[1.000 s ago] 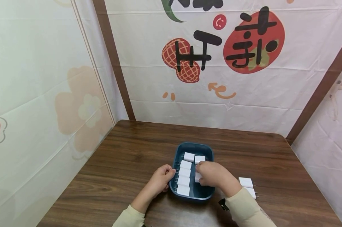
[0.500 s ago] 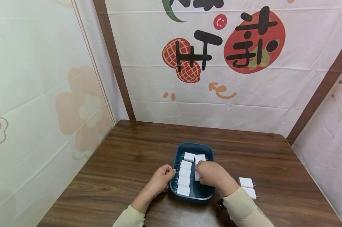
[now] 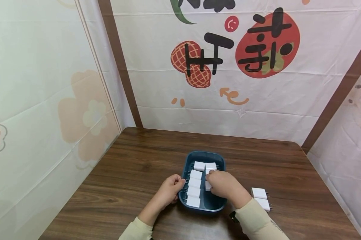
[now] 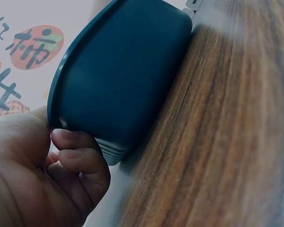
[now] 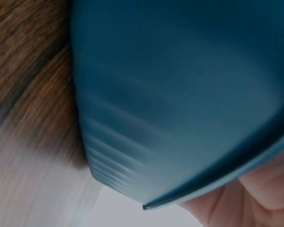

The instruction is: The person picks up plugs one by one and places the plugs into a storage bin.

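A dark blue plastic tray point(image 3: 211, 206) stands on the wooden table, with white plug-in chargers lying in two columns inside. In the left column, several chargers point(image 3: 194, 191) have their prongs toward the left wall. My left hand point(image 3: 170, 188) pinches the tray's left rim between thumb and curled fingers; the left wrist view shows this grip on the tray wall point(image 4: 118, 71). Inside the right half, my right hand point(image 3: 225, 184) holds a white charger point(image 3: 208, 186) with its fingers, partly covering it. Beyond it lies another charger point(image 3: 210, 166). The right wrist view shows mostly the tray's outer wall point(image 5: 180, 104).
Two more white chargers point(image 3: 259, 193) lie side by side on the table right of the tray, prongs pointing right, close to my right sleeve point(image 3: 259, 218). Brown wooden table point(image 3: 132, 160) surrounds the tray. A printed cloth point(image 3: 156, 90) hangs behind it.
The chargers in the tray's right column have shifted slightly toward its far end, under my right hand. My left hand stays on the rim.
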### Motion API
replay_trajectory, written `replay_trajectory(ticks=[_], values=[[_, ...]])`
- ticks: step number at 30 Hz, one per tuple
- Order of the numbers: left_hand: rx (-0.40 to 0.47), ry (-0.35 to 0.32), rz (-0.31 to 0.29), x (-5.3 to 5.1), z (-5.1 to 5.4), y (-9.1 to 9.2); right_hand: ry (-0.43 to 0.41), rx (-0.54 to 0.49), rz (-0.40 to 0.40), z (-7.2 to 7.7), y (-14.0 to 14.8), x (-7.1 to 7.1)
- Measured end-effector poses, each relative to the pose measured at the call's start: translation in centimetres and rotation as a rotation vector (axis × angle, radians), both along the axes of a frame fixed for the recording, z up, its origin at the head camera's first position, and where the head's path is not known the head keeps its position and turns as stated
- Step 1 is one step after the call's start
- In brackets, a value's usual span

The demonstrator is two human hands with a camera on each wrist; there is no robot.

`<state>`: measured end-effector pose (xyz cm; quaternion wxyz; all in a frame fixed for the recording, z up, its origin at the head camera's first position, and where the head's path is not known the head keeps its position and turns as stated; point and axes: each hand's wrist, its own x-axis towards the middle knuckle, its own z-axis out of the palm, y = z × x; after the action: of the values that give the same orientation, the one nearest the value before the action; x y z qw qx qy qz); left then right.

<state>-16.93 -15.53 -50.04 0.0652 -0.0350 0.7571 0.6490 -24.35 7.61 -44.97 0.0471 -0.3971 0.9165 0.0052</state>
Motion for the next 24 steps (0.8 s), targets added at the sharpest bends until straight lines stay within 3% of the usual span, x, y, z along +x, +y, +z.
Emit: replay_trajectory(ticks=[15, 20, 24], values=[[0.019, 0.012, -0.014, 0.0, 0.0, -0.2, 0.091, -0.056, 0.055, 1.5, 1.5, 0.6], [0.021, 0.006, -0.016, -0.1, -0.2, -0.1, 0.157, -0.099, 0.072, 2.3, 2.7, 1.2], [0.013, 0.005, -0.016, -0.1, -0.2, -0.1, 0.167, -0.119, 0.038, 2.9, 3.7, 1.7]])
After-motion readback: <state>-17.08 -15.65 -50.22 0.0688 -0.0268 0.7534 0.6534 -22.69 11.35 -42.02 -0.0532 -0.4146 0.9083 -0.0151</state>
